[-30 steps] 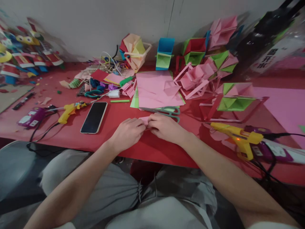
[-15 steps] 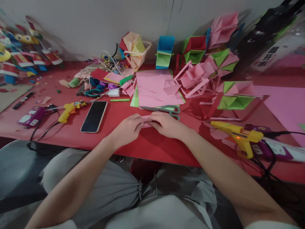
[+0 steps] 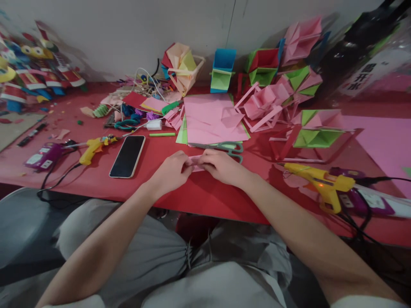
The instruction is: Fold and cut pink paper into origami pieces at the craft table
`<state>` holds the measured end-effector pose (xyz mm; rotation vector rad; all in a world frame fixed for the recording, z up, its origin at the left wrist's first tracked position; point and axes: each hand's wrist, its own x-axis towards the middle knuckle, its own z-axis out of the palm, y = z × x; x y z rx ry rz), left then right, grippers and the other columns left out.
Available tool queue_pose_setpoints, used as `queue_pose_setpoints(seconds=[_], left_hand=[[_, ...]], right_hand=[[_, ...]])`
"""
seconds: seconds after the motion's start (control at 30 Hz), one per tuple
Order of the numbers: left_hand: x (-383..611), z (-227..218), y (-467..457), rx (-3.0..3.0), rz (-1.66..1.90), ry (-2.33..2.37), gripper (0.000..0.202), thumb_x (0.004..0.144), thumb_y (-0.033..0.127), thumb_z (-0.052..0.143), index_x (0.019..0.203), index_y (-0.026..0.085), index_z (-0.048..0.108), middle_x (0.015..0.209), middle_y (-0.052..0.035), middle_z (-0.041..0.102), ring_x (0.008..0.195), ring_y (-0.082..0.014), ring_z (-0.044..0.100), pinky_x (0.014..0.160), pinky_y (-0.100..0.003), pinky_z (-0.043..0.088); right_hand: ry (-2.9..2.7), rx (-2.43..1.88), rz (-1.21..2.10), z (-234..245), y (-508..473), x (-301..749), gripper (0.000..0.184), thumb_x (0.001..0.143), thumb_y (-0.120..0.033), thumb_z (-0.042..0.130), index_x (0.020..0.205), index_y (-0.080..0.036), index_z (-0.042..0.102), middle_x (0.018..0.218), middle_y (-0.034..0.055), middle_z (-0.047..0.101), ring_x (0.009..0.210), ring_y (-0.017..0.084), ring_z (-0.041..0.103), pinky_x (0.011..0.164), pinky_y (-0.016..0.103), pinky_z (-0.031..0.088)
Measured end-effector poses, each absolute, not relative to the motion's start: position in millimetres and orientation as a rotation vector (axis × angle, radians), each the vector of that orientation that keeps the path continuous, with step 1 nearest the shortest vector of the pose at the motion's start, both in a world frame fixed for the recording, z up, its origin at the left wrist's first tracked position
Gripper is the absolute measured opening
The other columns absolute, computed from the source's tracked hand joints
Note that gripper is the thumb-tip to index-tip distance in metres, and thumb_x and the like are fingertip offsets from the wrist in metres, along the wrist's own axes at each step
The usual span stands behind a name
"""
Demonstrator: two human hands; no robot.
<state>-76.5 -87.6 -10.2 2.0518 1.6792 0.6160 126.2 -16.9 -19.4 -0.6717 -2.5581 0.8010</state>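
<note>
A small strip of pink paper [image 3: 198,168] lies between my hands over the red table, mostly hidden by fingers. My left hand [image 3: 173,170] is closed on its left end, thumb and fingers pinched together. On the right end, my right hand [image 3: 221,166] pinches the same strip with bent fingers. Grey-handled scissors [image 3: 233,147] lie just beyond my right hand, partly covered by it. Behind them is a stack of pink and green paper sheets [image 3: 213,117].
A phone [image 3: 127,156] lies left of my hands. Yellow glue guns rest at left [image 3: 93,149] and right [image 3: 321,182], with cords and purple power strips. Folded paper models [image 3: 317,128] stand at the back right. Paper scraps [image 3: 135,100] and figures [image 3: 45,72] fill the back left.
My left hand has risen very slightly, with its fingers still pinched at the paper strip. My right hand stays almost in place. Other things look unmoved.
</note>
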Motion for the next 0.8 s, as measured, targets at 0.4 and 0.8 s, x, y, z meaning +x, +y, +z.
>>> queue_pose_setpoints(seconds=[0.4,0.8], left_hand=[[-74.5,-9.2,-87.4,2.122,0.562,1.683,0.011,0.09,0.011,0.051,0.083,0.017,0.057,0.09,-0.0051,0.06,0.081,-0.0185,0.06,0.075,-0.033,0.046],[-60.8,-1.9,-99.8,2.478,0.229,1.863,0.02,0.094,0.01,0.042,0.1,0.015,0.061,0.104,-0.0121,0.066,0.096,-0.0269,0.061,0.083,-0.042,0.049]], right_hand=[[-2.565,-0.726,0.812,-18.4,-18.9,124.2,0.022,0.089,0.001,0.051,0.091,-0.015,0.066,0.091,0.0058,0.06,0.087,0.018,0.055,0.08,0.031,0.043],[-2.566,-0.741,0.653,-17.9,-25.6,123.4,0.021,0.083,0.003,0.051,0.086,-0.017,0.058,0.096,0.0081,0.056,0.092,0.022,0.053,0.084,0.034,0.044]])
